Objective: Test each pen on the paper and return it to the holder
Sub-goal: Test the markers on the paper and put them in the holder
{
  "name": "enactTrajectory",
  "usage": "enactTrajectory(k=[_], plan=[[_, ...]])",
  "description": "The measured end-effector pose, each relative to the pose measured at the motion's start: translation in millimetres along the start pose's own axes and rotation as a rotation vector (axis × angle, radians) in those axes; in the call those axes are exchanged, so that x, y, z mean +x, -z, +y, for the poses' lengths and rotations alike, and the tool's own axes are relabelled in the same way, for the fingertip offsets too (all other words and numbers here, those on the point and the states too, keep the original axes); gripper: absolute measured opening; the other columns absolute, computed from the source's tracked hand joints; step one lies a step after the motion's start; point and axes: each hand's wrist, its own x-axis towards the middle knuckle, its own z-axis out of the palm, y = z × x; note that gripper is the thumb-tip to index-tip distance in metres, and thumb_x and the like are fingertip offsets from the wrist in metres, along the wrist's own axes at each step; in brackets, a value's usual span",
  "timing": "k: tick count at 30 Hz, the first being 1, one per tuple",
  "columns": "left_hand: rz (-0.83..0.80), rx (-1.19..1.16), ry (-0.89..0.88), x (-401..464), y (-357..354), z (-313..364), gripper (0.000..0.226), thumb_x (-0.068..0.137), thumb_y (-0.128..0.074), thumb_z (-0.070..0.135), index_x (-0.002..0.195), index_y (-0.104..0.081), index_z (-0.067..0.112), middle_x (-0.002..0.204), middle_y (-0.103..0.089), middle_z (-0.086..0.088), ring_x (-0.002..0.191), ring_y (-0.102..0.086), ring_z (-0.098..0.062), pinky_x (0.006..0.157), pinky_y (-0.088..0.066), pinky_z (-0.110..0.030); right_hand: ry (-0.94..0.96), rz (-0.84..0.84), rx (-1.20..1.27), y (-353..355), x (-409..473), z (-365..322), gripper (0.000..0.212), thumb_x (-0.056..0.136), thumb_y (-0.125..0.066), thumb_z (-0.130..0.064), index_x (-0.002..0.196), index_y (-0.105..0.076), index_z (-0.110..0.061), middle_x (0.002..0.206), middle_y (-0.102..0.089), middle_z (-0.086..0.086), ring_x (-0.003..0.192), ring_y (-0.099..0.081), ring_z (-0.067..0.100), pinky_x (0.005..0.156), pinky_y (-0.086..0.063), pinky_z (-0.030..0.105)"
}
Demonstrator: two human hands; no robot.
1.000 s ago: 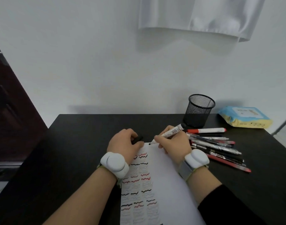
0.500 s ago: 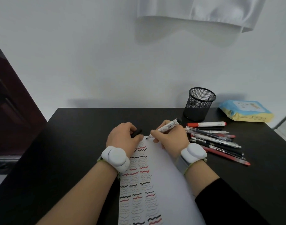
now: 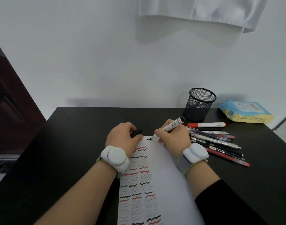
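Black cap point(image 3: 136, 133) in left grip point(image 3: 122, 137) — right grip point(image 3: 173, 137) grasping marker point(image 3: 169, 127) on paper point(image 3: 168, 176).

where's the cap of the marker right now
In the head view, the black cap is held in the left hand, at the paper's top left corner, just left of the marker writing there.

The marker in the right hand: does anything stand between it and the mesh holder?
Nothing visible does. The marker is in the right hand, writing on the paper. The holder stands just beyond it, mouth open; the loose pens lie to the right, off that path.
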Motion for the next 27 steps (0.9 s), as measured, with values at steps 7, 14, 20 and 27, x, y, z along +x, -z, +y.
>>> enactTrajectory(k=[7, 14, 20, 27], plan=[[-0.002, -0.009, 0.005, 0.3, 0.1, -0.5, 0.023, 0.081, -0.067, 0.046, 0.098, -0.06, 0.032, 0.093, -0.057, 0.012, 0.085, -0.055, -0.009, 0.073, -0.047, -0.028, -0.039, 0.095, 0.129, 6.5, 1.1, -2.4, 0.013, 0.08, -0.067, -0.008, 0.07, -0.06, -0.006, 0.059, -0.066, 0.007, 0.042, -0.054, 0.003, 0.048, -0.046, 0.024], [-0.013, -0.019, 0.017, -0.7, 1.6, -0.3, 0.023, 0.081, -0.068, 0.045, 0.099, -0.06, 0.032, 0.092, -0.056, 0.014, 0.085, -0.055, -0.008, 0.075, -0.049, -0.03, -0.071, 0.069, 0.103, 10.6, -2.0, -0.7, 0.013, 0.079, -0.067, -0.01, 0.068, -0.061, -0.008, 0.056, -0.065, 0.006, 0.041, -0.052, 0.006, 0.051, -0.047, 0.026], [-0.011, -0.02, 0.017, -1.1, 1.7, 0.4, 0.024, 0.081, -0.068, 0.044, 0.1, -0.06, 0.032, 0.093, -0.057, 0.013, 0.086, -0.056, -0.009, 0.076, -0.049, -0.03, -0.059, 0.037, 0.083, 8.1, -3.8, -2.0, 0.012, 0.081, -0.07, -0.013, 0.073, -0.064, -0.006, 0.062, -0.07, 0.008, 0.041, -0.055, 0.008, 0.049, -0.047, 0.021], [-0.012, -0.024, 0.026, -0.4, 1.5, 0.4, 0.023, 0.081, -0.069, 0.044, 0.098, -0.06, 0.032, 0.093, -0.057, 0.013, 0.086, -0.056, -0.009, 0.077, -0.051, -0.032, -0.041, 0.053, 0.044, 9.5, -1.2, -1.6, 0.013, 0.079, -0.068, -0.009, 0.068, -0.061, -0.006, 0.056, -0.066, 0.006, 0.039, -0.054, 0.005, 0.047, -0.047, 0.022]])
